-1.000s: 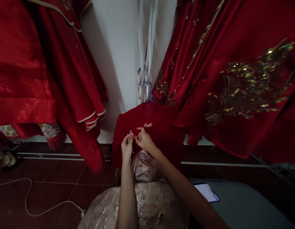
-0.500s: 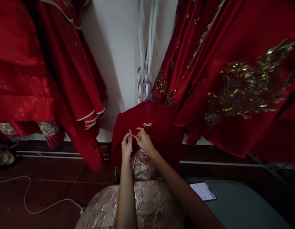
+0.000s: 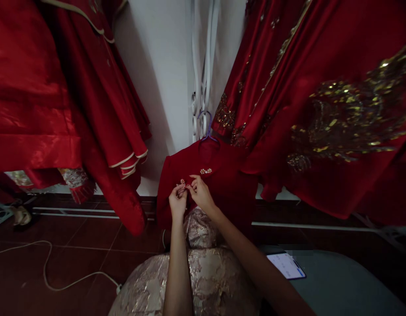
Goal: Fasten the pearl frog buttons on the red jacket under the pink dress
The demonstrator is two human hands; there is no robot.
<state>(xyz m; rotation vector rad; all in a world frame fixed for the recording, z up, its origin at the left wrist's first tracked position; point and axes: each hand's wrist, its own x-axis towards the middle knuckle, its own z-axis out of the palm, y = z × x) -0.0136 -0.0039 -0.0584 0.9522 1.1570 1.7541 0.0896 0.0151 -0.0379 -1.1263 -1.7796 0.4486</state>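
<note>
A small red garment point(image 3: 222, 184) hangs on a purple hanger point(image 3: 208, 127) from a white metal grille. My left hand point(image 3: 177, 202) and my right hand point(image 3: 200, 195) meet at its front, and the fingers of both pinch a pearl-and-bead fastening point(image 3: 183, 183) on the left side of the chest. A second beaded fastening point(image 3: 205, 171) sits higher, near the collar, untouched. My forearms reach up from the bottom of the view over a pale gold brocade skirt point(image 3: 203, 276).
Long red dresses hang at the left point(image 3: 58, 101) and at the right, the right one point(image 3: 321, 109) with gold sequin embroidery. A lit phone point(image 3: 286, 265) lies on a grey surface point(image 3: 341, 285) at the lower right. A white cable point(image 3: 58, 276) trails over the dark red tiled floor.
Both hands have stayed on the beaded fastening, with only small finger movements. The view has shifted slightly.
</note>
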